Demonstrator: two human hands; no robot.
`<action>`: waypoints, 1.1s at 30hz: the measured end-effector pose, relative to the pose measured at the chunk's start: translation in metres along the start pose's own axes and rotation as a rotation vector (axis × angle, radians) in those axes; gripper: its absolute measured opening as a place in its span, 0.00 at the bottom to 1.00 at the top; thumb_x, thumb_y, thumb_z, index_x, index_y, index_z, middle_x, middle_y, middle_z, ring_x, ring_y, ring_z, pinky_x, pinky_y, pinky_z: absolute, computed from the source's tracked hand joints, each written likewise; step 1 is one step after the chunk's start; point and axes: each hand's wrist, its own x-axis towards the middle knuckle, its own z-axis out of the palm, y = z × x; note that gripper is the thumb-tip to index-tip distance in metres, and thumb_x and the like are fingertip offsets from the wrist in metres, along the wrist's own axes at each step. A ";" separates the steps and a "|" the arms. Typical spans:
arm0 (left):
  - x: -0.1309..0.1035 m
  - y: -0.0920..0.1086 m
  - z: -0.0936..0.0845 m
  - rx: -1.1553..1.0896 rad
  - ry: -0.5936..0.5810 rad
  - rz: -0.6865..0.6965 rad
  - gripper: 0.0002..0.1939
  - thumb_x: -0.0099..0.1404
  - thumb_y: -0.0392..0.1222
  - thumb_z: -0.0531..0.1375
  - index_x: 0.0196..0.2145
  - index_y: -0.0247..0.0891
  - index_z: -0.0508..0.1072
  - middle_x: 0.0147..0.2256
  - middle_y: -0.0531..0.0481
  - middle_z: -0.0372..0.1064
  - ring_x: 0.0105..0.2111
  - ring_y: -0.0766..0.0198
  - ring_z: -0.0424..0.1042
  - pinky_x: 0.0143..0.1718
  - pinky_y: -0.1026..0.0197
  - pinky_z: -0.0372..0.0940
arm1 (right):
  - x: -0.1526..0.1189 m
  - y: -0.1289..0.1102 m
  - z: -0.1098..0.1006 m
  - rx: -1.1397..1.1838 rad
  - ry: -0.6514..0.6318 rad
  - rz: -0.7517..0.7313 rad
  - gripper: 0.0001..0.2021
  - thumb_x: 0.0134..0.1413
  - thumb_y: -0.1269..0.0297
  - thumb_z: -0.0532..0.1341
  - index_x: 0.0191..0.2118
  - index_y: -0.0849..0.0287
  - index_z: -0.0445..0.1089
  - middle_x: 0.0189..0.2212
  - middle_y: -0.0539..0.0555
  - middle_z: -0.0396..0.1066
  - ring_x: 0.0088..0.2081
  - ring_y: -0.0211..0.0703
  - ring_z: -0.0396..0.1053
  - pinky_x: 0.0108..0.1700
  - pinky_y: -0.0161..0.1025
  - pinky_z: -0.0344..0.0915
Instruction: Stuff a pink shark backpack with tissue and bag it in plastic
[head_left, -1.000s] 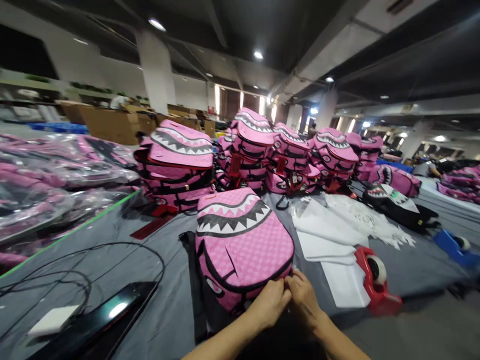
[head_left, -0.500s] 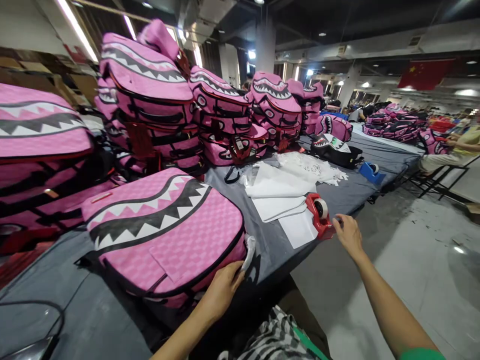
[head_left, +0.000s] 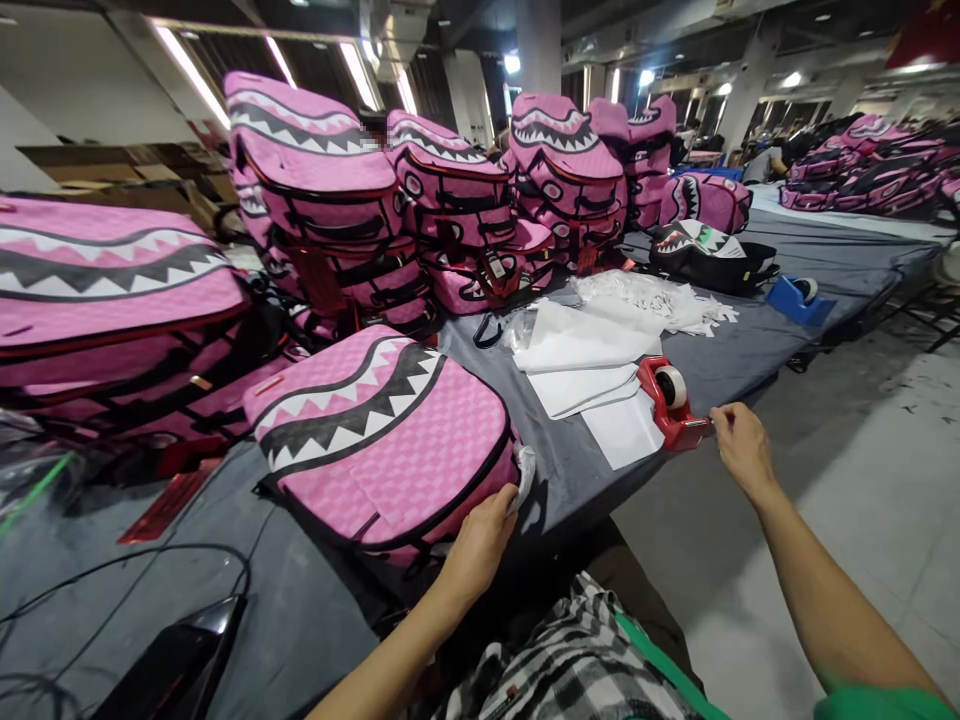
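A pink backpack (head_left: 427, 455) with a black-and-white zigzag tooth band lies on the table in front of me. My left hand (head_left: 480, 540) is closed at its right side, fingers pinching a crumpled white wrapping (head_left: 526, 472) there. Out past the table edge, my right hand (head_left: 744, 445) is closed in a pinch just off the cutter end of a red tape dispenser (head_left: 679, 425). A roll of tape (head_left: 670, 386) sits in that dispenser. The strip between fingertips and cutter is thin and hard to see.
White sheets (head_left: 585, 365) lie beside the dispenser, with a heap of small white tags (head_left: 660, 300) behind. Stacked pink backpacks (head_left: 322, 190) line the far side. A blue tape dispenser (head_left: 801, 298) stands farther right. A black device (head_left: 172, 660) with cables sits front left.
The view has swung left. My right hand's fingers have come together in a pinch by the cutter. My left hand stays at the backpack's side.
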 end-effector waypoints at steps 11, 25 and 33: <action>0.001 -0.004 -0.003 -0.229 -0.053 -0.154 0.19 0.61 0.53 0.52 0.41 0.33 0.67 0.30 0.48 0.68 0.28 0.63 0.68 0.32 0.62 0.62 | -0.143 -0.043 0.110 1.080 -0.461 0.565 0.39 0.26 0.31 0.67 0.32 0.60 0.51 0.20 0.44 0.52 0.23 0.29 0.49 0.24 0.30 0.47; 0.002 -0.002 -0.011 -0.320 -0.105 -0.181 0.23 0.58 0.56 0.58 0.37 0.28 0.69 0.30 0.46 0.68 0.28 0.61 0.69 0.28 0.61 0.67 | -0.203 -0.098 0.174 0.915 -0.969 -0.071 0.27 0.54 0.38 0.56 0.33 0.62 0.56 0.24 0.49 0.57 0.25 0.31 0.57 0.30 0.32 0.55; 0.004 0.010 -0.012 -0.370 -0.094 -0.276 0.34 0.58 0.65 0.57 0.46 0.28 0.72 0.36 0.44 0.73 0.29 0.58 0.73 0.28 0.59 0.70 | -0.203 -0.093 0.172 0.803 -1.036 -0.152 0.16 0.60 0.52 0.49 0.35 0.62 0.54 0.25 0.50 0.62 0.28 0.32 0.60 0.33 0.32 0.57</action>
